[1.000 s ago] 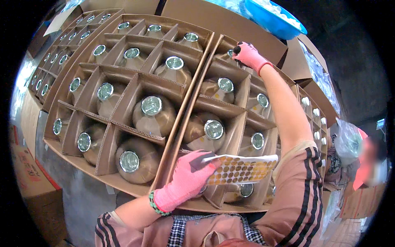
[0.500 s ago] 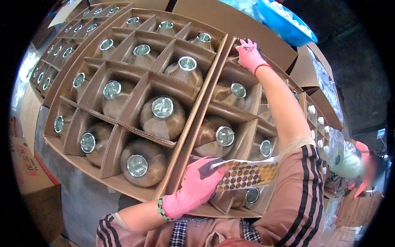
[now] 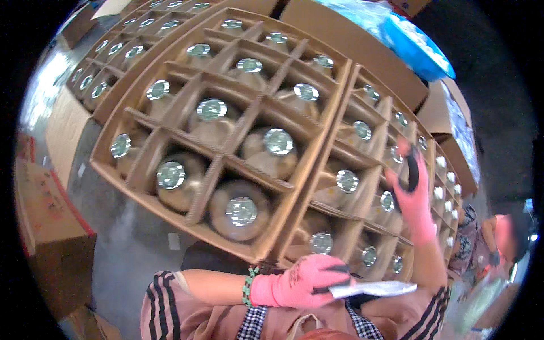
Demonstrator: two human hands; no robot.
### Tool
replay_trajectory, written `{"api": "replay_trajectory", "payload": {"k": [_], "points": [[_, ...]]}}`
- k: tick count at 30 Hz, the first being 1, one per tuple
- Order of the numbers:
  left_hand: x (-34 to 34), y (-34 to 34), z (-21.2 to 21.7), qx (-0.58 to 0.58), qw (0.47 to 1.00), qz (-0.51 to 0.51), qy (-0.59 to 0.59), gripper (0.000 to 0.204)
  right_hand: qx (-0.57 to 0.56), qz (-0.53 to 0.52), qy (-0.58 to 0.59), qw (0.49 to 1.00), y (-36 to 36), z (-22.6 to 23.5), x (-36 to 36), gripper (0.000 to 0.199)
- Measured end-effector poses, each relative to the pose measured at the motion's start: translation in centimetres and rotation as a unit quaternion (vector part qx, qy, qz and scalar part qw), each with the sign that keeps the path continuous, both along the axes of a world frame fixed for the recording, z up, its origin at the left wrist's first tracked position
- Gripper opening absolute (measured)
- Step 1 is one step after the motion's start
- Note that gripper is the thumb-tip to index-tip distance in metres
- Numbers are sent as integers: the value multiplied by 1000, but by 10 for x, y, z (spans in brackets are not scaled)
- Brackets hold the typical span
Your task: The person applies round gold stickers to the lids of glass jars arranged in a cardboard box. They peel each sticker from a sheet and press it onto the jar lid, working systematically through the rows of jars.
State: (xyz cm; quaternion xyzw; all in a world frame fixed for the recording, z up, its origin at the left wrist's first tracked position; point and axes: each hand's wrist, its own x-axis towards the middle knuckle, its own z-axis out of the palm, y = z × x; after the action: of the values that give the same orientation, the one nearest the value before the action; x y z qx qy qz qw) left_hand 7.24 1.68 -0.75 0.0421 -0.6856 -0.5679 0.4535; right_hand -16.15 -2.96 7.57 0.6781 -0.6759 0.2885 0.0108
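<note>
1. The nearest big brown cardboard carton (image 3: 113,170) lies open at its top, split by cardboard dividers into a grid of cells; each cell holds one round brownish glass jar, silver metal lid up, so every lid can be reached from above; the jar at the carton's near edge (image 3: 241,211) sits closest to me.
2. A second divided cardboard carton (image 3: 340,99) butts against the first one's right edge; it is filled the same way, one lidded jar per cell, for example (image 3: 347,181).
3. More open cartons of lidded jars (image 3: 122,51) line up past the far left corner; a closed cardboard box (image 3: 48,238) stands on the floor by the near left.
4. My right hand (image 3: 413,195), in a pink glove, is raised over the second carton's right-hand cells; I cannot tell whether it grips anything.
5. My left hand (image 3: 300,281), pink-gloved too, is closed on a thin flat sheet (image 3: 374,289), kept level at the cartons' near edge, handy to both cartons.
</note>
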Motion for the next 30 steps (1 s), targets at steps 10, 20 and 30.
{"api": "replay_trajectory", "payload": {"k": [10, 20, 30], "points": [[33, -35, -19, -49, 997, 10, -62, 36, 193, 42, 102, 975, 156, -102, 76, 47], [22, -42, -12, -62, 988, 16, -141, 33, 222, -20, 44, 974, 157, -107, 79, 29], [34, -18, -15, -82, 942, 228, -233, 20, 139, 178, 24, 974, 149, -89, 87, 34]]}}
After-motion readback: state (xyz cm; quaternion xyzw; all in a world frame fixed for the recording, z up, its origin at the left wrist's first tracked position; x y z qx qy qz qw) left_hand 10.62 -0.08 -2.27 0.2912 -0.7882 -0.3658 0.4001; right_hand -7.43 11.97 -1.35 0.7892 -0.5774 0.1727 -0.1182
